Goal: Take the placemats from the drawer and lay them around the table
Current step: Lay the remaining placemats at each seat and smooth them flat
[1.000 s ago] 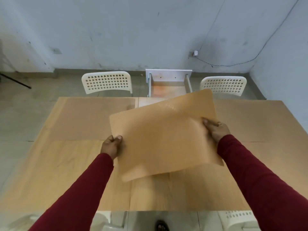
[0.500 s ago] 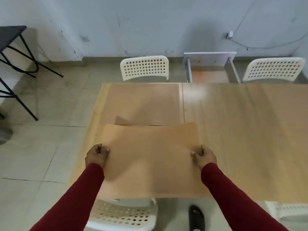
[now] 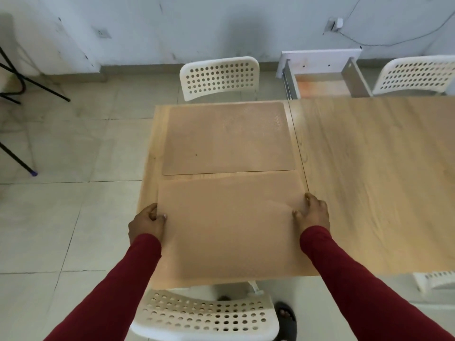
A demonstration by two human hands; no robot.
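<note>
Placemats lie on the left end of the table: the far placemat sits flat, and the near placemat lies just beside it, almost touching. Beyond the table, the drawer stands open with an orange patch on its floor. The left hand pinches the near mat's left edge, thumb on top; the right hand grips its right edge.
</note>
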